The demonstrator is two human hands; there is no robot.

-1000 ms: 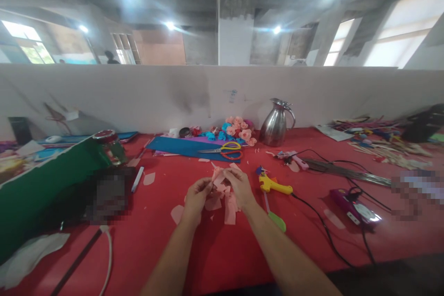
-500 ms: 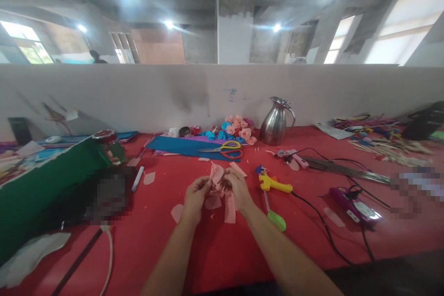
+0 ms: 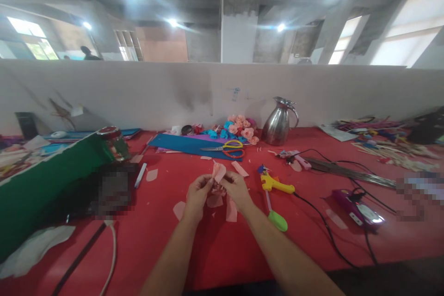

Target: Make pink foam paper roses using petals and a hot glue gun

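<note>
Between my two hands, a pink paper flower [image 3: 218, 172] is held above the red table. My left hand [image 3: 198, 194] pinches it from the left, thumb and fingers pressed together. From the right, my right hand [image 3: 238, 189] has its fingers closed on the flower's lower right side; its fingertips are partly hidden. Below the hands lie loose pink paper pieces, among them a petal [image 3: 214, 201] and a strip [image 3: 231, 209]. Another pink petal [image 3: 179, 210] rests beside my left wrist.
A yellow glue gun [image 3: 277, 185] with a black cord lies to the right, above a green scoop-shaped piece [image 3: 278, 221]. Scissors [image 3: 225, 149] rest on blue paper [image 3: 180, 144]. Behind are finished paper flowers [image 3: 243, 127] and a steel jug [image 3: 278, 122]. A purple power strip [image 3: 355, 208] sits right.
The flower's petal has turned a little, and my right hand's fingers have shifted closer in against it. The whole view has moved slightly.
</note>
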